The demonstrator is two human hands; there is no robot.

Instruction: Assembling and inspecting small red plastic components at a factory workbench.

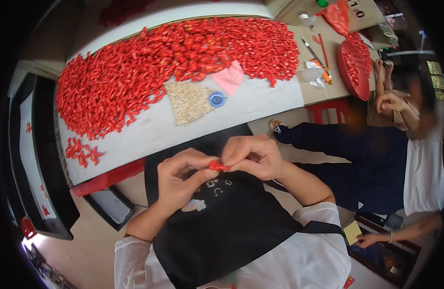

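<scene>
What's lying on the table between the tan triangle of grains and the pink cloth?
In the head view, a small blue round cap lies on the table between the grain pile and the pink cloth.

Both bare forearms rise from the lower edge and meet at frame centre. The left hand [182, 177], at 9 o'clock of the right hand [253, 156], curls its fingers inward; both hands' fingertips pinch together, knuckles up, wrists bent toward each other.
</scene>
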